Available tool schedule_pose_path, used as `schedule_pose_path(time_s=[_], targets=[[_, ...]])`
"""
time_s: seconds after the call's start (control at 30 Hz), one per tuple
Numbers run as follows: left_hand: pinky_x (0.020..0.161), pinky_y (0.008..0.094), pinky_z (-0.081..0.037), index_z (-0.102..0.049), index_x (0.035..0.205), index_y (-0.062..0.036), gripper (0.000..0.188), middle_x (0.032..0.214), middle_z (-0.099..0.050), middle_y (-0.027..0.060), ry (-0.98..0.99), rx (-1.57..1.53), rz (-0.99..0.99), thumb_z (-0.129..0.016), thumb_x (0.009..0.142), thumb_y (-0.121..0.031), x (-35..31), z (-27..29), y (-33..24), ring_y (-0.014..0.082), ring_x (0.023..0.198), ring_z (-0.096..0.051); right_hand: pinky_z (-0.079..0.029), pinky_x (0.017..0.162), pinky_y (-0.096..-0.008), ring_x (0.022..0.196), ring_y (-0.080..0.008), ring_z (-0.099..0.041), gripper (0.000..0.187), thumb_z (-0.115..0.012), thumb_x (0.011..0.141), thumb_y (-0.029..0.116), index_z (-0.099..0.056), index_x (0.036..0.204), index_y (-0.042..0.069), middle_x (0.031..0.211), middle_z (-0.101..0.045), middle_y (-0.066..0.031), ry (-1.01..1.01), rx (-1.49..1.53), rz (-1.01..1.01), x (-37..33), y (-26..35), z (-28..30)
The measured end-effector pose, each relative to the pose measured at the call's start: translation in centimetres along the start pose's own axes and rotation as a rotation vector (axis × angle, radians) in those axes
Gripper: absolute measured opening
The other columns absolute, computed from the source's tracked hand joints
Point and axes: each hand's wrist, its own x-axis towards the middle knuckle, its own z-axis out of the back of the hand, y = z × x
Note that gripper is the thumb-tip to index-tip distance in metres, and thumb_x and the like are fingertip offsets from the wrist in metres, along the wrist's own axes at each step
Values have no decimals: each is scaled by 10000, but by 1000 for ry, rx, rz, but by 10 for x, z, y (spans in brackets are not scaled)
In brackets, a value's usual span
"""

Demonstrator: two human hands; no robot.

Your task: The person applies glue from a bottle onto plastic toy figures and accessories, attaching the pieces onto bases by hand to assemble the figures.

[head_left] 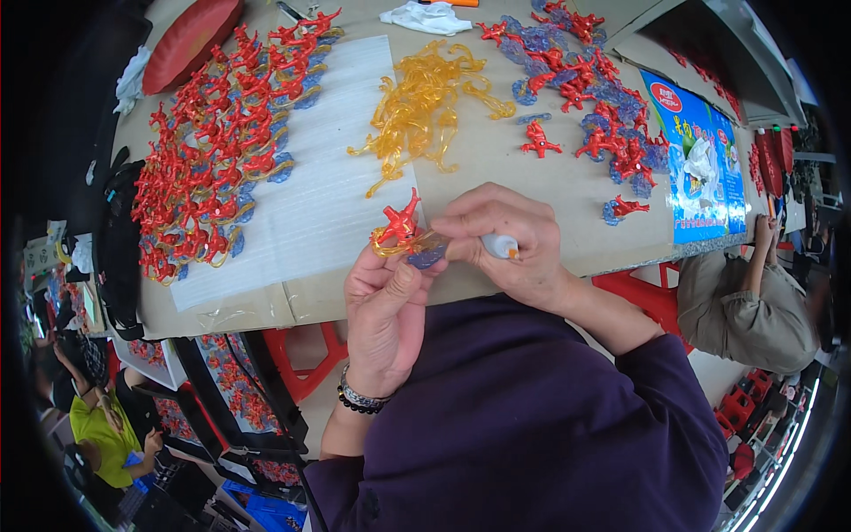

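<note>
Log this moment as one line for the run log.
left hand: holds red figure with amber and blue pieces | right hand: holds small white bottle at it | table: amber pile

Red star-limbed plastic figure point(401, 220), amber translucent loop and blue glittery base beneath it, in left hand point(383, 306). White small bottle with orange tip point(502, 246) in right hand point(510, 239). Black-and-silver beaded bracelet point(359, 401) on left wrist. Dark purple sleeves. Amber translucent plastic pieces heap point(424, 102). Red-amber-blue assembled figures cluster point(222, 133) far left. Red-on-blue figures group point(589, 89) far right. White ribbed foam sheet point(310, 186). Tan cardboard tabletop point(496, 160). Blue printed card with red oval and yellow lettering point(696, 160). Red oval cushion point(191, 40).
</note>
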Motion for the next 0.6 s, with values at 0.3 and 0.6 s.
schedule_pose_path(time_s=[0.3,0.6], targets=[[986,356,-443,-565,1253,-14,351,1241,-613,81,41,-146,75,-638,922,-105,1,9,9,180,1135,-571,-539,613,-304,736,-245,-661,353,-802,660,-28,-687,994,-28,875,-675,-141,-100,-154,289,-6,-12,-6],[943,343,-438,-585,1224,-10,299,1222,-624,92,30,62,-46,-590,962,-156,-3,3,7,173,1075,-579,-508,542,-294,653,-229,-641,306,-791,692,-25,-680,977,-41,838,-662,-141,-107,-222,494,-5,-16,-5]])
